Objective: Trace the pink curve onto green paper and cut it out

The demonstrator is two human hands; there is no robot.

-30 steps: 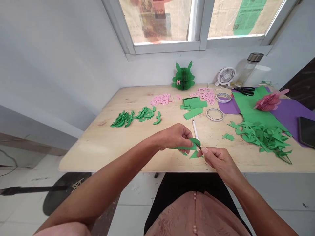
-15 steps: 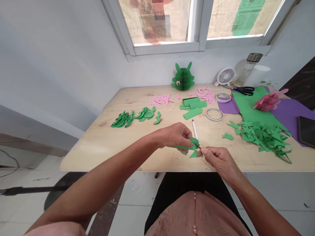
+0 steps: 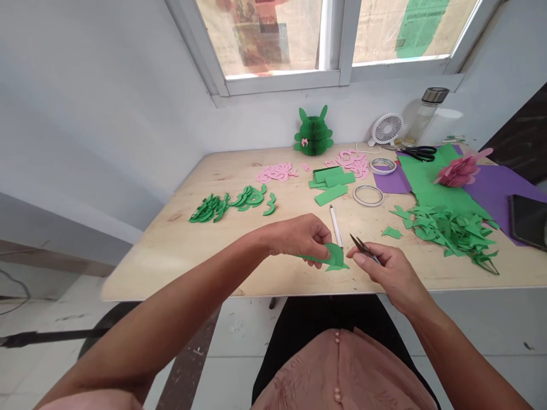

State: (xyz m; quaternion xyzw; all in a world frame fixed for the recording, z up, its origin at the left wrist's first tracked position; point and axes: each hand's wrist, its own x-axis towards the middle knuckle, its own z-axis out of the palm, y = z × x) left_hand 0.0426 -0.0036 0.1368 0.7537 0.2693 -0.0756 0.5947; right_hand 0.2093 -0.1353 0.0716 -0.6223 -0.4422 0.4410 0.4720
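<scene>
My left hand (image 3: 301, 236) pinches a piece of green paper (image 3: 332, 256) just above the near edge of the wooden table (image 3: 239, 245). My right hand (image 3: 387, 270) is closed around small scissors (image 3: 362, 247), whose blades point up and left and stand slightly apart from the paper. A white pen (image 3: 335, 225) lies on the table just beyond the two hands.
Curved green cutouts (image 3: 233, 203) lie in a row at the left, pink cutouts (image 3: 280, 172) and green strips (image 3: 331, 183) further back. Two tape rolls (image 3: 368, 195), a heap of green scraps (image 3: 453, 233), green and purple sheets, black scissors (image 3: 419, 152), a small fan (image 3: 387, 129), a bottle and a green paper figure (image 3: 313, 134) stand behind.
The scissors have come out of the green paper and moved a little to the right. My left hand still holds the paper in about the same place.
</scene>
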